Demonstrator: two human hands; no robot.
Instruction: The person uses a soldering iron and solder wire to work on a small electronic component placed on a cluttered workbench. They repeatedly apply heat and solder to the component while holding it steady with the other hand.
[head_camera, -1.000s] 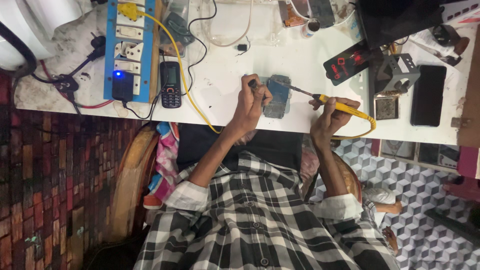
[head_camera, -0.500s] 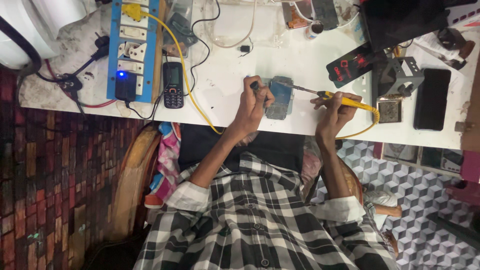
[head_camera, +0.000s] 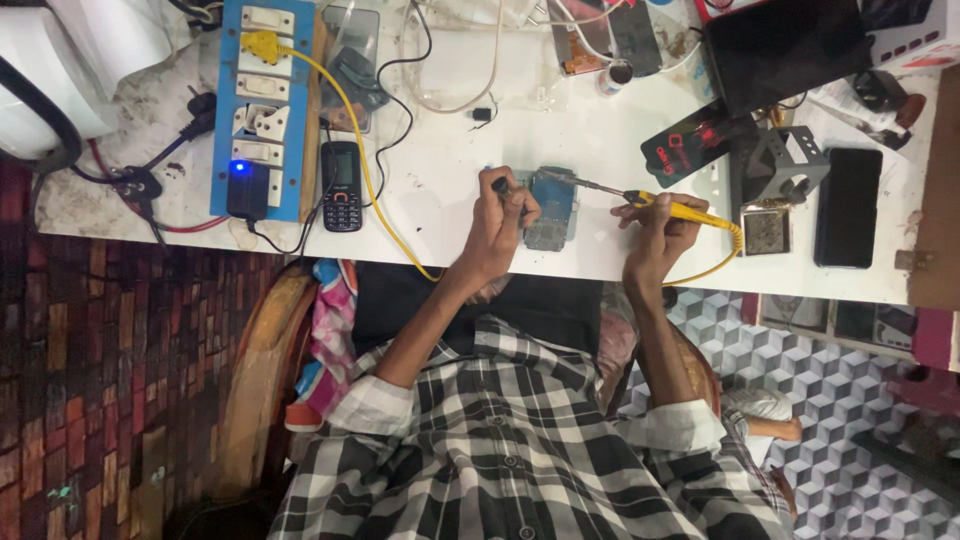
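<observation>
Scene: a person in a checked shirt (head_camera: 520, 450) works at a white table (head_camera: 440, 180), seen from overhead.
Left hand (head_camera: 497, 225): centre of the frame, fingers curled together around a thin dark tool (head_camera: 499, 185), just beside the board's left edge.
Right hand (head_camera: 655, 228): right of centre, fingers pinching the yellow handle of a soldering iron (head_camera: 650, 202), its metal tip reaching left to the board's upper edge.
Board (head_camera: 549, 207): a small blue circuit board lying flat near the table's front edge, between the two hands.
Phone (head_camera: 341, 186): a dark keypad handset left of the hands, well apart from the board.
Power strip (head_camera: 262, 100): blue, upper left of the frame, with a yellow plug (head_camera: 260, 45) whose cable runs down toward the front edge.
Right side: a grey metal stand (head_camera: 775, 165) and a black slab phone (head_camera: 846, 208) near the right edge.
Floor: brick pattern at left, cube-patterned tiles lower right.
</observation>
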